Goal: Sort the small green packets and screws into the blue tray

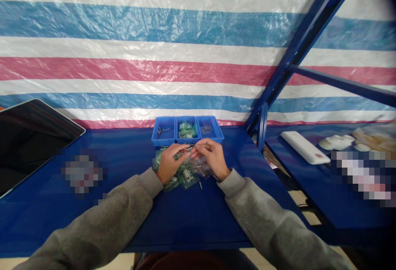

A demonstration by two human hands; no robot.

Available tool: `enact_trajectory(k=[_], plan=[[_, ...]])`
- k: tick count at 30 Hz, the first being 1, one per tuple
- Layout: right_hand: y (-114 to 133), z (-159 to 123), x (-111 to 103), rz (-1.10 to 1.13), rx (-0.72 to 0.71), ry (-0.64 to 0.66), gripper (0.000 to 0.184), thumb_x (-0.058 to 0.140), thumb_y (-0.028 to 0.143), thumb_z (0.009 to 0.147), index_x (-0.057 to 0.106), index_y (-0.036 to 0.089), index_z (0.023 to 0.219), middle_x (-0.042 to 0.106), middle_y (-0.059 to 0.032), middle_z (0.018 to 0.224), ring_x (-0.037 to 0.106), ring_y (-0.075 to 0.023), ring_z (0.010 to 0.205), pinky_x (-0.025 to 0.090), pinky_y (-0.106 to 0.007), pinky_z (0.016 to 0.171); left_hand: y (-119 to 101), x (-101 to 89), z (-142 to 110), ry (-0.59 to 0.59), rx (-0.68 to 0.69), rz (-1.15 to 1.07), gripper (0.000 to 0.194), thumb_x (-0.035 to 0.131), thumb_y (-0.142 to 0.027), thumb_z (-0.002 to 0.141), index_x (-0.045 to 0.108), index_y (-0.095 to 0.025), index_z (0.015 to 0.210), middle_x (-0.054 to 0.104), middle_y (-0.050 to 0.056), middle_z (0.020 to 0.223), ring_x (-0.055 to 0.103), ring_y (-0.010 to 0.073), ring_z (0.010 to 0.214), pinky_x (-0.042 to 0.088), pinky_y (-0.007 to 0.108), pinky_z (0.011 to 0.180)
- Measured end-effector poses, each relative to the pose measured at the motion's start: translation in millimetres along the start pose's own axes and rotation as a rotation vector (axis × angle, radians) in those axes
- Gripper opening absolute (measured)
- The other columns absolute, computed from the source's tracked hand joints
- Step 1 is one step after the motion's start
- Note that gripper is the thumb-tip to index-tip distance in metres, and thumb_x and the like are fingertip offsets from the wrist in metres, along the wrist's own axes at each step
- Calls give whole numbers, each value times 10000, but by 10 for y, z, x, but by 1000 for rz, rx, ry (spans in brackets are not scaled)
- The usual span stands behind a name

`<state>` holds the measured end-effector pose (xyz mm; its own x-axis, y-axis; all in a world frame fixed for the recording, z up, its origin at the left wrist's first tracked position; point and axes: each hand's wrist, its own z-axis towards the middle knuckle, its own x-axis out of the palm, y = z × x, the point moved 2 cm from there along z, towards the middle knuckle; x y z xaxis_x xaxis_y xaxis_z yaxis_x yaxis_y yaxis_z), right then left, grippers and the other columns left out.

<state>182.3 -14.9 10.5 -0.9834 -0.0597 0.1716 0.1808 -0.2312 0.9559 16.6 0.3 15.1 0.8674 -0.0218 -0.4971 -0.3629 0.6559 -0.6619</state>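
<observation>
Striped tarp (123, 72) behind blue table (185, 224). Dark-screened panel (34, 138) at left. Three blue bins (163, 142) in a row by the tarp: left has small metal pieces, middle green-tinted bags, right something clear. Pile of plastic bags (187, 178) with small parts just in front of bins, under both hands. Left hand (168, 163): fingers curved, thumb apart. Right hand (213, 157): thumb and fingertips nearly together. Can't tell what either grips. Loose metal pin (200, 185) at pile's near edge.
</observation>
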Motion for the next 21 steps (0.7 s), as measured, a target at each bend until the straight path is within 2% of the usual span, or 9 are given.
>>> enact_trajectory(k=[3,7,12,17,21], plan=[[-26,0,2,-54,10,-34,266,654,427,740,605,170,788,573,22,566,505,-102,455,405,-221,429,5,-3,-5,-33,2,9,184,572,-308,840,699,-192,906,685,53,842,613,162,765,479,290,734],[-48,-3,-19,-155,3,-64,285,660,446,729,633,164,762,479,46,506,417,-86,439,344,-210,413,-13,-6,-6,-60,-20,-2,179,583,-318,832,701,-187,863,688,46,814,610,160,736,473,285,723],[-26,-2,-25,-301,-48,-36,279,610,443,775,620,167,736,510,34,547,445,-102,493,368,-222,481,-44,-19,-3,-83,-61,-7,191,566,-324,842,682,-177,810,671,32,786,600,149,728,453,264,712],[19,-33,23,-528,-179,43,363,504,424,866,574,162,625,502,19,581,464,-108,568,378,-223,560,-62,-22,-13,-28,-110,43,376,444,-325,905,538,-164,579,513,-19,551,492,107,557,389,233,598],[14,-51,46,-518,-193,64,280,508,413,870,626,170,801,583,1,675,524,-125,626,408,-226,593,-62,-27,-23,-20,-134,24,398,386,-337,925,494,-170,580,477,-23,539,477,107,555,376,228,575]])
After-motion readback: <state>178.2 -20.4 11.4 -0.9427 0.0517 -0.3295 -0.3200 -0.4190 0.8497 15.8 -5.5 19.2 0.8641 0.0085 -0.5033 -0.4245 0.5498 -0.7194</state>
